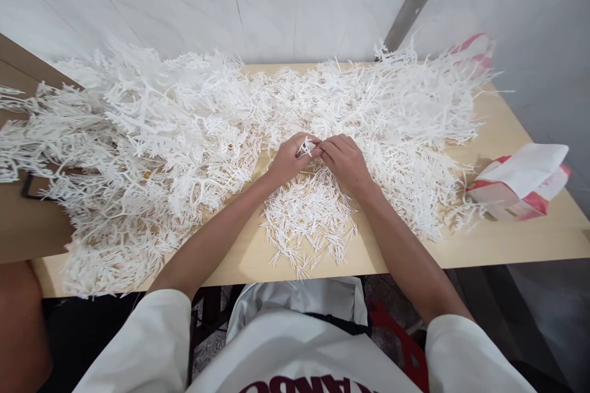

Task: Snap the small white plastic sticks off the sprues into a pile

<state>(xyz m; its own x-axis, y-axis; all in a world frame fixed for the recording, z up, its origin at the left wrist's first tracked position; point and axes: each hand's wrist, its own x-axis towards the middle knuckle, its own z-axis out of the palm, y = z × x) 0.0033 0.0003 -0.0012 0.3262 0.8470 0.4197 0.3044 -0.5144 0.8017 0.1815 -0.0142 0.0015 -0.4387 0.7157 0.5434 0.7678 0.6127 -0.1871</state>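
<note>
My left hand [292, 156] is closed around a white branching plastic sprig [306, 146], whose thin tips poke out above the fingers. Right beside it, my right hand [342, 158] has its fingers bent and pinched together, meeting the left fingertips. What the right fingers grip is hidden from view. Below both hands lies a pile of small white plastic sprigs [311, 215], near the table's front edge. Larger heaps of white branching pieces [161, 110] spread to the left, and another heap [405, 110] lies to the right.
The wooden table [498, 245] stands against a white tiled wall [276, 18]. A red and white paper bag [520, 181] sits at the right end. Cardboard [32, 221] is at the left edge, partly under the heap. A metal post [417, 0] rises behind the table.
</note>
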